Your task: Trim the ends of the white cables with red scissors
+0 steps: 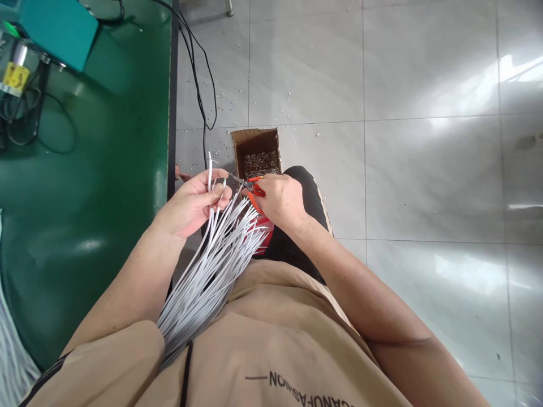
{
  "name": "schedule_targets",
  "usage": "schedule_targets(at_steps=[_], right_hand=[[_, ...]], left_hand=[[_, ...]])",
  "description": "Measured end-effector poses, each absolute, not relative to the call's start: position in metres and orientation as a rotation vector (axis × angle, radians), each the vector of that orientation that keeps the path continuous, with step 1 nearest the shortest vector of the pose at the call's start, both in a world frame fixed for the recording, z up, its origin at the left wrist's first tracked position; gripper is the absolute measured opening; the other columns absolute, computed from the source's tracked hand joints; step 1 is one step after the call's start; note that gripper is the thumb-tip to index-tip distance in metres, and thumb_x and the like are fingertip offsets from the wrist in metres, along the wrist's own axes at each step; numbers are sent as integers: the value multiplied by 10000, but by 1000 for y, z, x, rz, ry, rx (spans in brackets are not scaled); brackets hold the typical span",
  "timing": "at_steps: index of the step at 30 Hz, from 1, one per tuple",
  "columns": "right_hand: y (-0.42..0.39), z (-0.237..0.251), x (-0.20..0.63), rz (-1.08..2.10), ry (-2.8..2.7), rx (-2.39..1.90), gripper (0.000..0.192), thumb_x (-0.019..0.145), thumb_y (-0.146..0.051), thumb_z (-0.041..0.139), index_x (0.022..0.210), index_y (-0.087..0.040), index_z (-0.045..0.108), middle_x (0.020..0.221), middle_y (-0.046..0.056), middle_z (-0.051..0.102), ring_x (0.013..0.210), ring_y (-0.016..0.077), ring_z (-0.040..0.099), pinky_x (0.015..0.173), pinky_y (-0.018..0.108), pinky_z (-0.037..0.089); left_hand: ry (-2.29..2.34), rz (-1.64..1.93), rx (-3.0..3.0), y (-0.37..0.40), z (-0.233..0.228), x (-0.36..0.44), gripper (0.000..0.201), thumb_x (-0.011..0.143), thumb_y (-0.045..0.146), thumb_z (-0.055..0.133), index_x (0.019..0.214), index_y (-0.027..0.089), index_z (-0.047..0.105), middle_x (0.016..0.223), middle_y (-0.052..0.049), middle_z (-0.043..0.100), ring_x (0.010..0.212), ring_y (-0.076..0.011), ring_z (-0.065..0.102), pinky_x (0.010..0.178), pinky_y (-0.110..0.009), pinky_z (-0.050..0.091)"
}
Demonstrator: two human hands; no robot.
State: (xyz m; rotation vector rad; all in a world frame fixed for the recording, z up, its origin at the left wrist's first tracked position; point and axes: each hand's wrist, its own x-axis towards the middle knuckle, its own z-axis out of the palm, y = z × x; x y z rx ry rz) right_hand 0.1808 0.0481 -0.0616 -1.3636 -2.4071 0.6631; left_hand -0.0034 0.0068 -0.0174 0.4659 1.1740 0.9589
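My left hand (pixel 197 200) pinches white cables (pixel 210 175) between thumb and fingers, with their cut ends sticking up past the fingertips. In my right hand (pixel 280 200) is a pair of cutters with orange-red handles (pixel 256 189), the fingers wrapped round them. Their dark jaws (pixel 238 180) point left and reach close to the left fingertips; whether they touch a wire I cannot tell. A large bundle of white cables (pixel 207 277) lies across my lap below both hands, its loose ends fanned out to the upper right.
A small open cardboard box (pixel 277 141) with clippings inside stands on the tiled floor (pixel 407 181), where more bits are scattered. Black cords (pixel 199 79) hang beside the green table (pixel 119 169). On it are a teal device (pixel 61 31) and more white cables (pixel 12 350).
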Motion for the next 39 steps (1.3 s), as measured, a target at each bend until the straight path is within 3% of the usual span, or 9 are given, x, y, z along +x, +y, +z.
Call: schedule_targets(at_steps=[3,8,17,29,34,39], right_hand=[[47,-64,177,773,-2296,-1347,375,900,-431,547,668,-154,646,693,23,594,621,116,470,625,281,291],[48,-68,176,754,-2336,-1261,277,868,-339,582,667,-152,621,695,12,580,641,118,464,675,286,306],[53,-62,176,772,-2459,-1169,295,908,-350,536,714,-151,635,731,30,623,682,138,516,711,296,326],[56,-63,178,598,-2537,-1100,320,940,-313,489,740,-140,669,698,49,627,675,151,525,697,311,304],[52,-63,176,804,-2273,-1250,409,913,-414,550,600,-155,592,623,1,543,573,96,417,617,266,298],[53,-57,177,934,-2108,-1276,502,895,-527,544,547,-165,517,598,-14,476,564,88,372,568,255,277]], left_hand=[[1121,961,422,8,-17,-5,256,727,76,742,924,207,644,634,23,562,540,-68,495,504,-169,372],[1067,959,319,8,-13,-4,278,681,58,780,895,180,651,597,44,525,496,-47,468,508,-171,388],[1044,931,248,9,-5,1,283,637,65,814,841,150,637,532,85,407,434,-24,395,456,-165,334],[1015,923,248,9,-7,-2,318,620,92,841,853,155,633,543,88,426,429,-17,385,453,-160,354],[1104,956,431,8,-10,-5,284,733,96,748,971,211,645,634,30,585,523,-58,511,525,-170,416],[1169,998,550,7,-13,-4,329,770,107,716,1034,266,602,666,25,621,576,-77,547,569,-180,448]])
